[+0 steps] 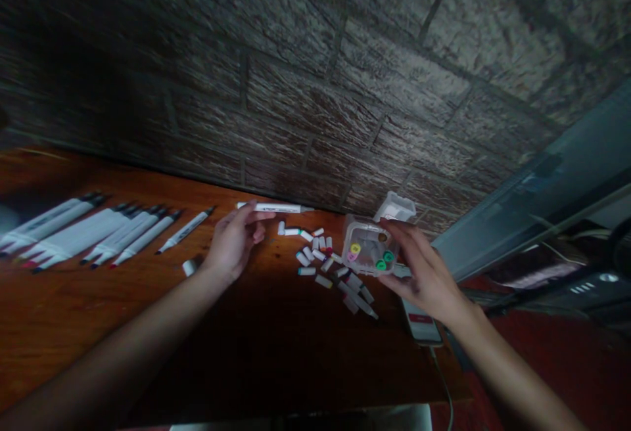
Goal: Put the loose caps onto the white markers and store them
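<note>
Pinched in my left hand (234,240) is a white marker (283,208), held level with its tip pointing right, near the wall. My right hand (424,267) grips a clear plastic box (367,267) by its right side. Inside the box show a few coloured round ends, yellow, green and brown. Between my hands many small white marker caps (306,271) with coloured bands lie scattered on the wooden table (276,345). Among the caps, just below the box, lies a pale marker (362,305). A lone cap (189,267) sits beside my left wrist.
Uncapped white markers (83,230) lie in a row at the left, with a single marker (186,231) at its right end. Behind the box stands another translucent container (396,206). A phone (422,322) with a cable lies near the right edge. A brick-patterned wall (296,89) borders the table.
</note>
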Tool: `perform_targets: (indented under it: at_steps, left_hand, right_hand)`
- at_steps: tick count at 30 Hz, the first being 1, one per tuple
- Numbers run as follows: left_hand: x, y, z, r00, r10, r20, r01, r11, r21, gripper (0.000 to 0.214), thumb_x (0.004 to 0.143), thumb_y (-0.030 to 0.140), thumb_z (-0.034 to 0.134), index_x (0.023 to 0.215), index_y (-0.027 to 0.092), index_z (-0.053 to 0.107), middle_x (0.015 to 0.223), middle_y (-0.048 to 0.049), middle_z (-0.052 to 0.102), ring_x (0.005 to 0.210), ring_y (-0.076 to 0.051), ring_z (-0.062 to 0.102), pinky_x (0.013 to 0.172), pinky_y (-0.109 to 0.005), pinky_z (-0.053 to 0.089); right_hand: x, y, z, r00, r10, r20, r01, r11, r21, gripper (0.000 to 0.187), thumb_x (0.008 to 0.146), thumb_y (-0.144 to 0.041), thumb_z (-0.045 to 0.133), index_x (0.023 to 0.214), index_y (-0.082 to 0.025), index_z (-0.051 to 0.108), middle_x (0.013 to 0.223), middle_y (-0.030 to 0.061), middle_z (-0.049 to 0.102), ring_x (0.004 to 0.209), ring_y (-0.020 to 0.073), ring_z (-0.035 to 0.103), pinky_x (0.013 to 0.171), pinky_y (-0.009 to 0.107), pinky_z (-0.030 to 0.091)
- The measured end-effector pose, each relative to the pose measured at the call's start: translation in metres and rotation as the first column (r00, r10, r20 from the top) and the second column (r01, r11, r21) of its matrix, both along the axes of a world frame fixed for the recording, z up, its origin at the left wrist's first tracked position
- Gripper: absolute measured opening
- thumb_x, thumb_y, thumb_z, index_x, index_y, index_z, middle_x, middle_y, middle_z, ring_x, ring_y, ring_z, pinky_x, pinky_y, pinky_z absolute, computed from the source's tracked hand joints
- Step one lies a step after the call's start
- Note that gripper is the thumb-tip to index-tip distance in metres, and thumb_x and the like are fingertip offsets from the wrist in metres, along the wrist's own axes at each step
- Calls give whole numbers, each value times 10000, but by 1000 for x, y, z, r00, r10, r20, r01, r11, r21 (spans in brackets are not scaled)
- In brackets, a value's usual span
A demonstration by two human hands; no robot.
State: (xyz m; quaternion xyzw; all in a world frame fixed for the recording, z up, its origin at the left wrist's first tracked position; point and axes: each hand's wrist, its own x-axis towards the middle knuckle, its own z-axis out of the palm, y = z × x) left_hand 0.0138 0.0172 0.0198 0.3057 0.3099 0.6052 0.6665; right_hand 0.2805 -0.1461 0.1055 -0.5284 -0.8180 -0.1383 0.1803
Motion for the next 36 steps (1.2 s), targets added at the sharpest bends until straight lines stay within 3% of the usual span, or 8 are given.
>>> perform_targets:
  at_steps: [6,11,15,20,27,36]
  left_hand:
    - [1,-2,4,1000,3,-9,-3,1000,-10,167,803,246,639,697,132,579,754,-92,739,397,-64,421,406,-205,341]
    - [0,-2,5,1000,10,-2,-10,1000,-12,173,792,255,641,697,145,547,708,-69,722,396,-63,416,423,-209,350]
    - [0,-2,5,1000,5,-10,-5,1000,-12,183,767,283,660,728,151,540,707,-56,719,399,-59,406,420,-205,331]
    - [1,0,2,1000,3,2,-3,1000,-6,177,761,271,662,728,154,534,711,-66,723,390,-56,402,410,-199,296]
    - [1,0,-2,1000,-6,-2,6,1000,25,231,767,332,679,745,133,563,761,-90,733,407,-53,400,410,-201,276]
    - [0,0,-1,1000,-6,3,5,999,48,198,804,312,636,739,132,586,750,-95,734,404,-56,389,419,-209,289]
  right_hand:
    - [5,1,-6,1000,2,-21,-1,1000,16,769,884,-309,626,1533,-281,215,1409,125,497,1250,318,544,991,471,545]
    - [8,8,-9,980,-6,-201,11,1000,26,751,824,-283,699,1471,-277,317,1383,125,520,1187,314,576,982,483,526]
    - [12,17,-15,880,-56,-471,18,996,-86,712,775,-247,742,1392,-288,390,1386,114,519,1015,261,647,824,411,580]
    - [20,27,-27,710,-10,-704,-68,994,-82,618,779,-261,761,1298,-312,431,1398,75,512,1101,215,623,882,347,569]
    - [34,32,-36,661,-6,-751,-36,999,-39,614,805,-289,744,1336,-313,437,1409,73,506,1273,210,532,1016,359,509]
    - [45,28,-31,619,19,-785,-21,1000,7,679,756,-229,785,1349,-345,477,1367,55,548,1301,193,502,1047,362,478]
